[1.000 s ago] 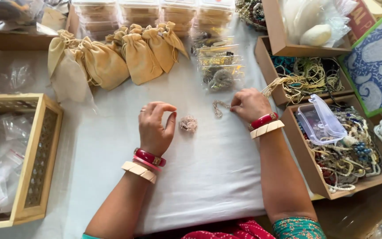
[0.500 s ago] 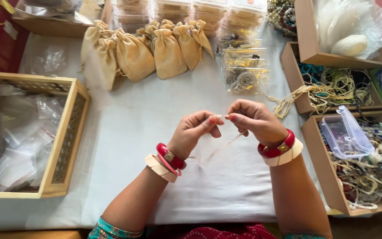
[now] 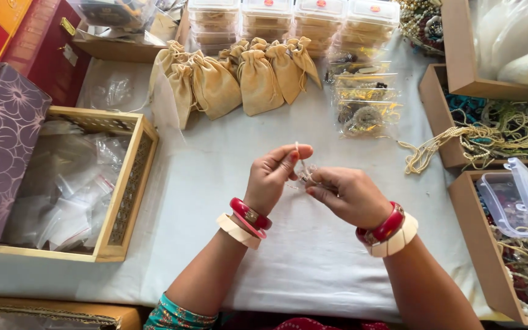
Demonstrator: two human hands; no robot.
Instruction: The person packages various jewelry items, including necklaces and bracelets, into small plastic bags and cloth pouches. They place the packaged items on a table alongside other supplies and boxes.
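Small beaded piece lifted off counter since earlier; now pinched between left hand and right hand fingers, mid-counter.

A: State the left hand position.

B: Raised, wrist bent, thumb and forefinger pinched shut at the top.

A: And the right hand?

B: Just beside the left, fingers curled inward, fingertips meeting the left pinch. Both forearms converge from below; each wrist carries red and cream bangles.
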